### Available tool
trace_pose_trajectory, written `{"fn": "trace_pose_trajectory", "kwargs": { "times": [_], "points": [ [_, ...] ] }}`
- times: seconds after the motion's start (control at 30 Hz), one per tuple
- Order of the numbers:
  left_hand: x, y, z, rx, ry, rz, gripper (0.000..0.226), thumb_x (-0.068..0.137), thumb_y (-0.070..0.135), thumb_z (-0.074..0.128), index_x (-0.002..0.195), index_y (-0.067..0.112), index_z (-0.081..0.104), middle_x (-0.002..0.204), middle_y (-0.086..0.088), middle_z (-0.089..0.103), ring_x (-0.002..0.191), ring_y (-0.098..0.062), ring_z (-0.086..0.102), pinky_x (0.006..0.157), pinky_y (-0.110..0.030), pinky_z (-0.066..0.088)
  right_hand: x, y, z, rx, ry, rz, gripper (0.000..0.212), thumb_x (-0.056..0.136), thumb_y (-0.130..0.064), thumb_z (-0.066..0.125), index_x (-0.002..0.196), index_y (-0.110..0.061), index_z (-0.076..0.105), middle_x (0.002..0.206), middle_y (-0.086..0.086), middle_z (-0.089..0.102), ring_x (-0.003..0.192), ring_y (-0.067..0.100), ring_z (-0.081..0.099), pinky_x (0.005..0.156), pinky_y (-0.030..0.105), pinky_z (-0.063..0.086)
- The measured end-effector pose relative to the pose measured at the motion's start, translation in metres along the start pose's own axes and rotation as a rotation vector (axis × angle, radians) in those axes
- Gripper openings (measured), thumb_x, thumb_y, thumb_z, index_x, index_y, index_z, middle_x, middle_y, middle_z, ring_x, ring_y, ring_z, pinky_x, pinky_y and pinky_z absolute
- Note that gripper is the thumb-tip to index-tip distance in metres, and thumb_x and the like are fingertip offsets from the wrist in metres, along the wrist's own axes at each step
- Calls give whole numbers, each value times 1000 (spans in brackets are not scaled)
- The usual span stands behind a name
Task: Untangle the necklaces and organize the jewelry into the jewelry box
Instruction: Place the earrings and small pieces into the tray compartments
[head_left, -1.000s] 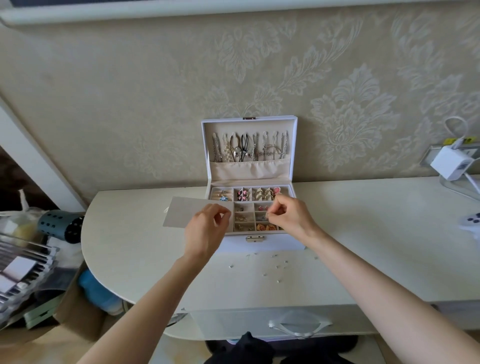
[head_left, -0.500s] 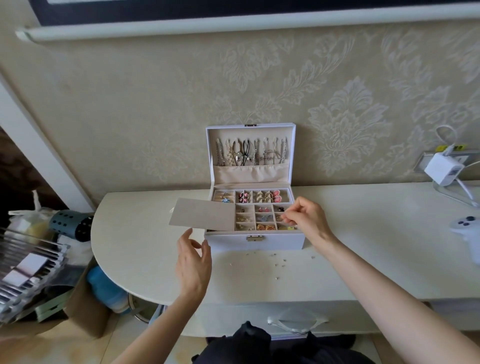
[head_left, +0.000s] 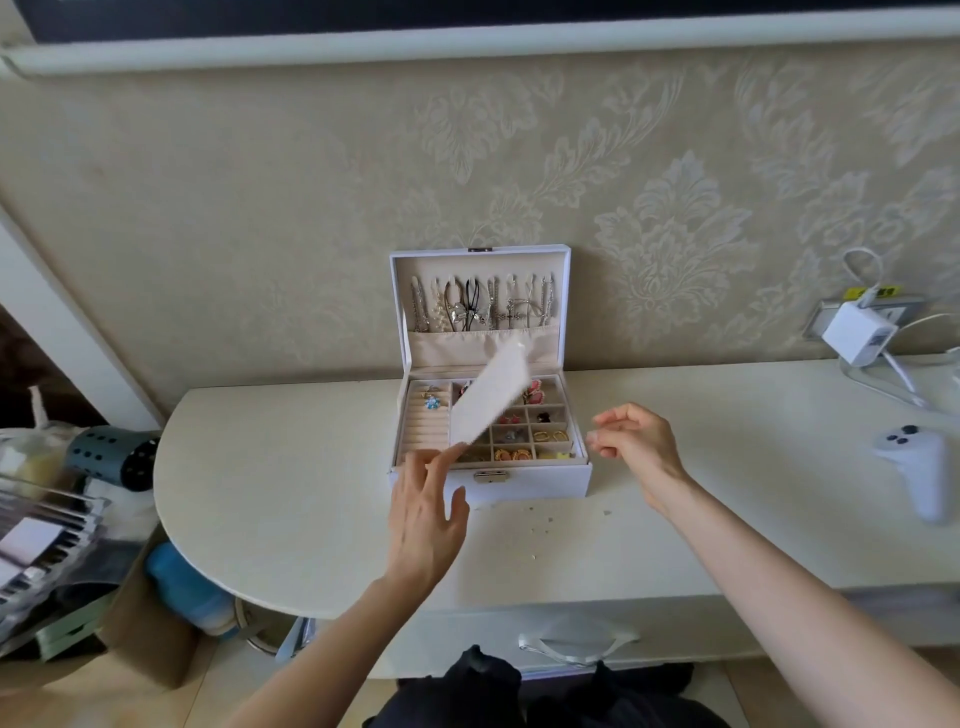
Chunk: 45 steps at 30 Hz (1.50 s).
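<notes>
The beige flap (head_left: 491, 400) is up now. Half a second ago it lay flat, jutting off the left side of the jewelry box (head_left: 535, 480); now it stands tilted over the tray. The left hand (head_left: 426, 519) is beneath it, fingers straight, fingertips at its lower end. The right hand (head_left: 636, 436) has left the compartments and hangs right of the box, loosely curled, holding nothing. The box sits on the surface (head_left: 311, 493) against the wall, with necklaces (head_left: 483, 306) hung in its lid.
</notes>
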<state>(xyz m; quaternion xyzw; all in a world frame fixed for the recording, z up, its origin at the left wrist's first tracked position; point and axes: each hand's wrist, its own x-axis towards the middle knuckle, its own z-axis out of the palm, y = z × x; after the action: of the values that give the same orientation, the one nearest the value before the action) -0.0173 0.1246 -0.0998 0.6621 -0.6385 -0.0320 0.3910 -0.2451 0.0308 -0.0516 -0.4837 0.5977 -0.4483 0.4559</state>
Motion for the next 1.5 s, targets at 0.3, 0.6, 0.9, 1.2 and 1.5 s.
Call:
{"fn": "trace_pose_trajectory", "kwargs": {
  "times": [0.3, 0.6, 0.9, 1.2, 1.5],
  "points": [
    [23, 0, 4, 220, -34, 167, 36, 78, 36, 40, 99, 29, 68, 114, 11, 61, 100, -17, 46, 86, -31, 22, 3, 1, -2, -24, 73, -22, 14, 80, -2, 63, 78, -12, 72, 66, 3, 60, 62, 12, 52, 63, 17, 42],
    [68, 28, 21, 266, -542, 282, 49, 96, 49, 37, 142, 31, 38, 153, 13, 27, 143, -11, 14, 117, -38, -1, 1, -1, 4, -79, -35, -85, 13, 83, -8, 65, 81, -17, 74, 67, 1, 60, 67, 13, 52, 75, 26, 47],
    [77, 45, 20, -17, -397, 205, 33, 90, 30, 61, 119, 14, 61, 124, -3, 61, 117, -19, 50, 97, -31, 39, -8, -10, 11, -139, -110, -291, 30, 80, 4, 66, 81, -27, 70, 81, -6, 67, 75, 7, 60, 72, 11, 47],
    [82, 54, 22, -319, -364, 163, 21, 79, -8, 66, 98, -1, 63, 94, -11, 68, 77, -19, 65, 68, -13, 48, -13, -25, 26, -163, -213, -371, 26, 71, 9, 71, 81, -13, 61, 72, 2, 65, 65, 11, 56, 65, 17, 45],
    [75, 38, 16, -84, -200, 347, 11, 80, 15, 72, 81, 8, 64, 76, 1, 63, 62, -13, 50, 54, -27, 41, -21, -22, 33, -79, -276, -242, 22, 75, 10, 69, 79, -11, 67, 77, 9, 70, 69, 10, 65, 68, 17, 52]
  ]
}}
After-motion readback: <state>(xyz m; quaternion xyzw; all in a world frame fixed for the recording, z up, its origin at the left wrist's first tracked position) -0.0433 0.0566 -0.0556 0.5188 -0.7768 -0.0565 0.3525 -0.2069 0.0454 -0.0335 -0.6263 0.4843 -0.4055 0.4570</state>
